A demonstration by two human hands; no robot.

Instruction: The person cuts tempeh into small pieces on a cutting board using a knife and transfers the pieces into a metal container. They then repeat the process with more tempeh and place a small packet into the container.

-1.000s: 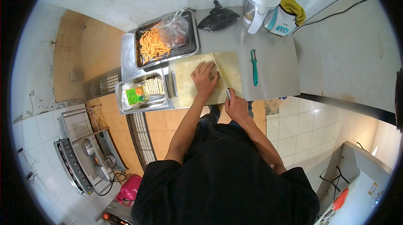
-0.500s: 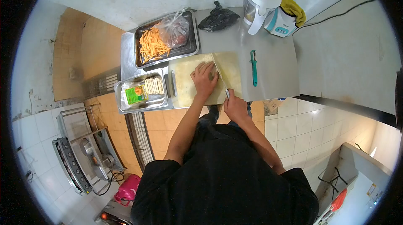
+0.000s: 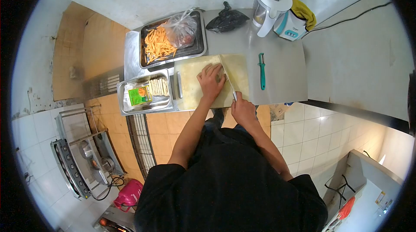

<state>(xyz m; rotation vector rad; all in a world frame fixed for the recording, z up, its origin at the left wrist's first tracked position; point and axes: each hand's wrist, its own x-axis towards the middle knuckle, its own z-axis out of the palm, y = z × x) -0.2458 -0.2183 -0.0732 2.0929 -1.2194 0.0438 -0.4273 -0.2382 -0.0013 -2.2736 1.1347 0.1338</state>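
Observation:
My right hand (image 3: pixel 243 110) is closed around the handle of a kitchen knife (image 3: pixel 228 75), whose long blade points away from me across a pale yellow cutting board (image 3: pixel 190 91). On the board, just left of the blade, rests my left hand (image 3: pixel 211 80), its fingers bent and pressing down. A small piece seems to sit under those fingers, mostly hidden, so I cannot make out what it is. Left of the board, a steel pan (image 3: pixel 171 103) holds pale sliced strips (image 3: pixel 158 87) and a green-labelled packet (image 3: pixel 139 96).
Behind the pan, a dark tray (image 3: pixel 197 52) carries orange cut sticks (image 3: pixel 157 45) and a clear plastic bag (image 3: pixel 181 31). A black bag (image 3: pixel 227 19), a blender jug (image 3: pixel 272 4) and its base (image 3: pixel 289 26) stand along the wall. A green peeler (image 3: pixel 262 72) lies right of the board.
The view has shifted slightly. Both hands and the knife keep nearly the same place on the board, with no clear movement of the blade.

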